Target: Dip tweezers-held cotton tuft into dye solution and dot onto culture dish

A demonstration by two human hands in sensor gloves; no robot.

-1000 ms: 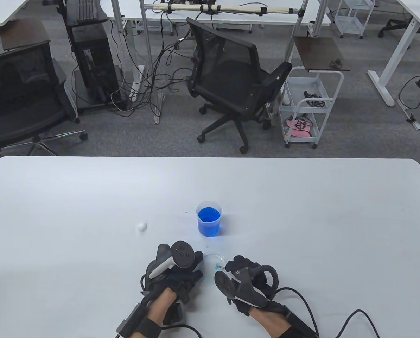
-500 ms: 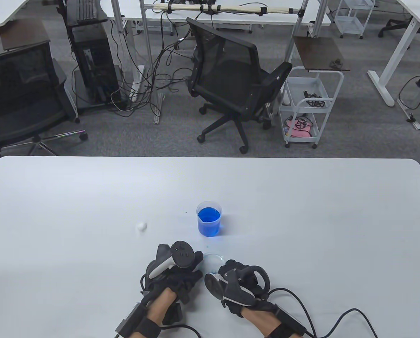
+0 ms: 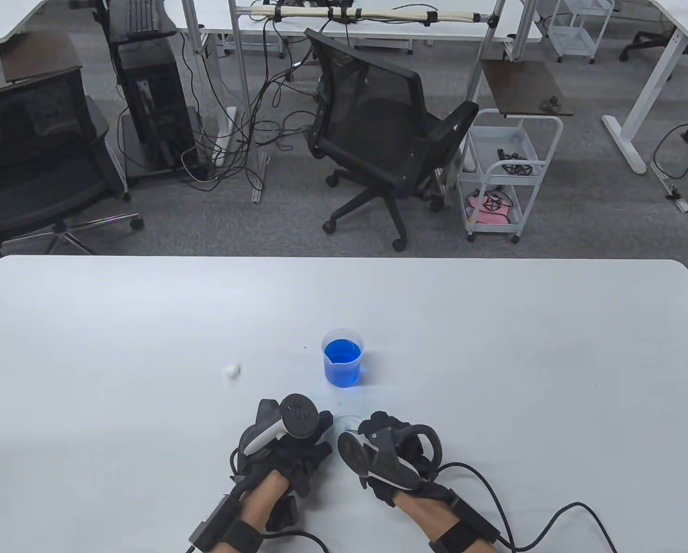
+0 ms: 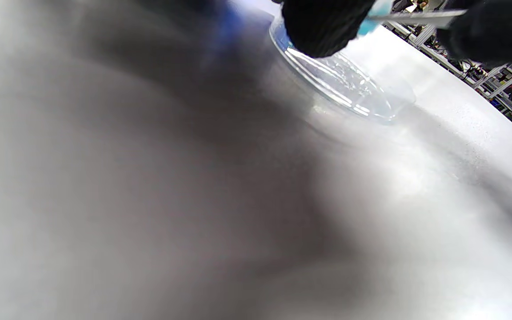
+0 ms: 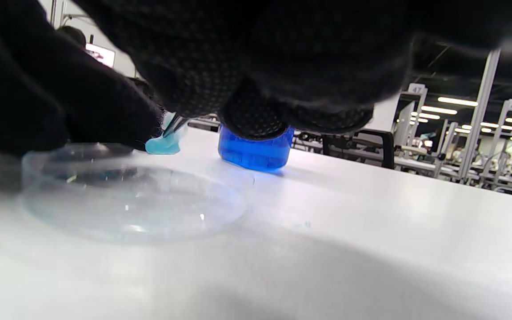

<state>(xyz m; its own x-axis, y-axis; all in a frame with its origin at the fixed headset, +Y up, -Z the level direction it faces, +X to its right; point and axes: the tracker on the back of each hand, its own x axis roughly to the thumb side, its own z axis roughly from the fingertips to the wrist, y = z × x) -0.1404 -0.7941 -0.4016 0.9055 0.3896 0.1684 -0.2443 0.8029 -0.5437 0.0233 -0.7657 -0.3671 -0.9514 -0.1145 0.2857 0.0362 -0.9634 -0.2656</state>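
Note:
A clear culture dish [image 3: 347,423] lies on the white table between my hands; it also shows in the right wrist view [image 5: 131,202] and the left wrist view [image 4: 349,84]. My right hand [image 3: 364,431] pinches metal tweezers [image 4: 416,17] whose tips hold a blue-stained cotton tuft [image 5: 163,145] just over the dish's far rim. My left hand [image 3: 325,427] rests beside the dish, with a fingertip [image 4: 322,26] on its rim. The beaker of blue dye [image 3: 343,360] stands behind the dish, also seen in the right wrist view [image 5: 256,153].
A loose white cotton ball [image 3: 231,370] lies on the table left of the beaker. Glove cables [image 3: 551,518] trail off the table's front edge at the right. A black office chair [image 3: 378,132] and a white cart [image 3: 505,173] stand beyond the table's far edge.
My right hand has moved left and slightly forward with the tweezers, bringing the tuft over the dish and covering most of it. My left hand has stayed still.

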